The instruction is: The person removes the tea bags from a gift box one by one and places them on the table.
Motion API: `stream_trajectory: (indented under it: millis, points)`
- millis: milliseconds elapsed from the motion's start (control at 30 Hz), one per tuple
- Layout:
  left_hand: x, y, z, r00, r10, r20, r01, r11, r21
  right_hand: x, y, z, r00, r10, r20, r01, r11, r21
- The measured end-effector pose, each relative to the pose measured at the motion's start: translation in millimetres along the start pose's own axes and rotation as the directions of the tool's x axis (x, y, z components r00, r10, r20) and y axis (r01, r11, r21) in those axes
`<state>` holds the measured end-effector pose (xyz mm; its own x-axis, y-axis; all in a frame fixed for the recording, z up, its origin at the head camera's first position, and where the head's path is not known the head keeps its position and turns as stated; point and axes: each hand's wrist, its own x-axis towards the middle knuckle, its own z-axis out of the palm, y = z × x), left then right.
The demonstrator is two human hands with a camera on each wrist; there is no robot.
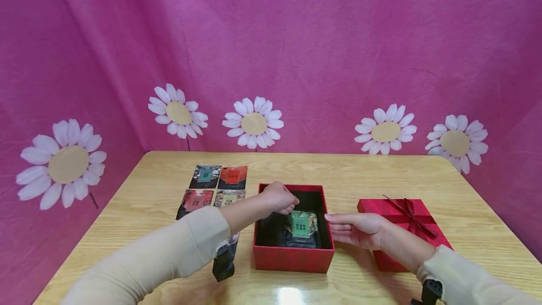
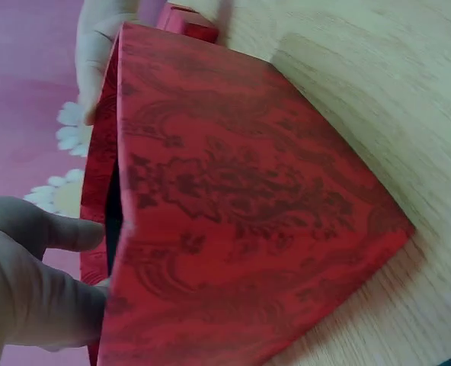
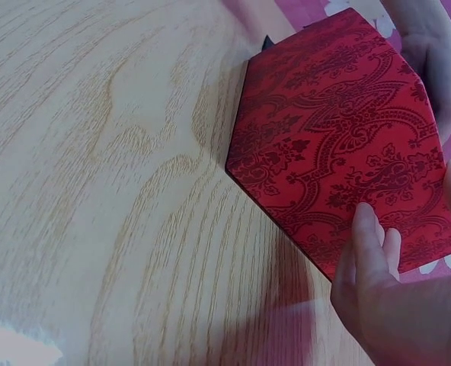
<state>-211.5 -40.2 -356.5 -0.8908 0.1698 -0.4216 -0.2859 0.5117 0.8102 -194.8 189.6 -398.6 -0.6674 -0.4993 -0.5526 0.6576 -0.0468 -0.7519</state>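
Note:
An open red gift box (image 1: pixel 292 259) with a dark inside stands on the table. Inside it is a dark pouch (image 1: pixel 301 226) with a green label. My left hand (image 1: pixel 279 197) reaches over the left wall into the box, its bent fingers close by the pouch's upper left corner. In the left wrist view a gap shows between thumb (image 2: pixel 77 232) and fingers; the fingertips are hidden by the wall. My right hand (image 1: pixel 360 230) holds the box's right wall, thumb at the rim and fingers (image 3: pixel 370 240) against the patterned outside.
The red lid (image 1: pixel 391 206) with a ribbon bow lies at the right, partly behind my right forearm. Left of the box several pouches lie in rows, among them a red-labelled pouch (image 1: pixel 232 177) and a teal-labelled pouch (image 1: pixel 205 176). My left sleeve covers part of them.

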Motion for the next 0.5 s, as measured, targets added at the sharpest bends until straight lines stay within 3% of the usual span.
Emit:
stream_trajectory:
  millis: [167, 367, 500]
  points:
    - [7.8, 1.1, 2.9, 0.988, -0.147, 0.047, 0.152, 0.983, -0.107, 0, 0, 1, 1.000, 0.005, -0.003, -0.005, 1.000, 0.005]
    - [11.1, -6.8, 12.2, 0.978, -0.198, 0.060, 0.203, 0.974, -0.101, 0, 0, 1, 1.000, 0.013, -0.024, -0.012, 1.000, 0.013]
    - [10.0, -11.4, 18.8, 0.973, -0.228, 0.032, 0.230, 0.968, -0.101, -1, 0, 0, 1.000, 0.007, -0.011, -0.007, 1.000, 0.008]
